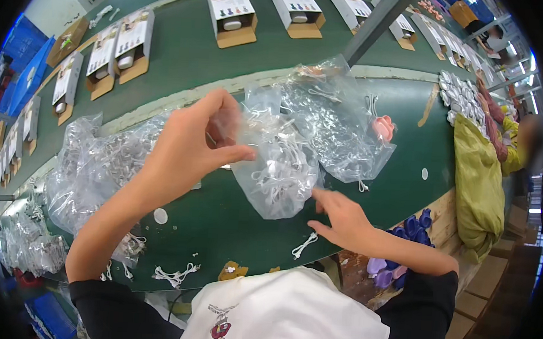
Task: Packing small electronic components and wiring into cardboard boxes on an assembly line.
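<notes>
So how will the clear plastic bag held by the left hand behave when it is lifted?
The clear plastic bag looks thin and crumpled, so probably floppy. It sags below the left hand, so the white cords inside likely shift. It seems light, and possibly slippery.

I see a clear plastic bag (277, 170), crumpled and soft, hanging upright from its pinched top edge, its rounded bottom resting on the green table. It is packed with coiled white cords. A single bundled white cord (305, 245) lies flat on the green surface just below it, near the table's front edge
</notes>
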{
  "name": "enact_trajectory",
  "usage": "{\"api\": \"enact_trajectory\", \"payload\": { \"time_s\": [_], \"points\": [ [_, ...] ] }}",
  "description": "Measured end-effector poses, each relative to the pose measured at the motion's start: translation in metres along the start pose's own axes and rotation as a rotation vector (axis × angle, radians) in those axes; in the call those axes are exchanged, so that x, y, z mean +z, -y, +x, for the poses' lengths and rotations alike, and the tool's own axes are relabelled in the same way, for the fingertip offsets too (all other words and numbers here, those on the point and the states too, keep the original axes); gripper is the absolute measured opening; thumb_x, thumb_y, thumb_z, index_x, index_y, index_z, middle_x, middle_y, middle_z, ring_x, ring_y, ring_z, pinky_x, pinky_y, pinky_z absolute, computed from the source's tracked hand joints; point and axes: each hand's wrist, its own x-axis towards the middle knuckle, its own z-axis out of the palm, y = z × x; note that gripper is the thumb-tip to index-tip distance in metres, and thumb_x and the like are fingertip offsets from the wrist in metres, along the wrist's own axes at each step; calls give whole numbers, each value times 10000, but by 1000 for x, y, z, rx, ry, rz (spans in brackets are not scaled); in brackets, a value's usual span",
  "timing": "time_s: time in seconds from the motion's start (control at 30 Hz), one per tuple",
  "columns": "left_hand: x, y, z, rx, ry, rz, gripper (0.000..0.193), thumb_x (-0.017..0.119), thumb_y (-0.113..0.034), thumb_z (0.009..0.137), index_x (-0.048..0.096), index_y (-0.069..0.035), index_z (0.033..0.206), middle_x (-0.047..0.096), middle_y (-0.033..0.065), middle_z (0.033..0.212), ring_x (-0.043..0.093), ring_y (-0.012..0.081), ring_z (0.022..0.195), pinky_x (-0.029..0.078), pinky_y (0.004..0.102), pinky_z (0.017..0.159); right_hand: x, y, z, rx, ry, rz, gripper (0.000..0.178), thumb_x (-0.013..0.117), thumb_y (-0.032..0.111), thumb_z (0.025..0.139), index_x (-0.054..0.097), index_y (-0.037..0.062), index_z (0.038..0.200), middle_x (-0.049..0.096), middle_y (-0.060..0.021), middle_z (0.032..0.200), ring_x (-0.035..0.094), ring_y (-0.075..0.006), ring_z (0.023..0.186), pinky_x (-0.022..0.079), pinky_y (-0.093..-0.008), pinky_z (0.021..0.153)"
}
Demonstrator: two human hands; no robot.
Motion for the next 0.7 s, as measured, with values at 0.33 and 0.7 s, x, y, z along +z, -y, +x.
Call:
{"api": "enact_trajectory", "payload": {
  "time_s": [0.33, 0.7],
  "points": [
    [-23, 19, -19, -232, -219, -306, 193, 645, -176, 883, 496, -60, 843, 514, 0, 706, 522, 63, 550, 435, 211, 473, -12, -21, 72, -180, -332, 8, 401, 599, 35, 768, 542, -6, 1162, 616, -203, 1028, 591, -371, 926, 482, -404, 800],
    [-6, 85, -58, -553, -258, -1063, 431, 485, -436, 945, 601, -39, 1066, 598, 99, 1147, 512, 223, 1117, 382, 368, 975, -168, 56, 101, -412, -558, -225, 201, 514, 84, 923, 648, -3, 1045, 660, -168, 926, 620, -298, 827, 485, -360, 740]
  ]
}}
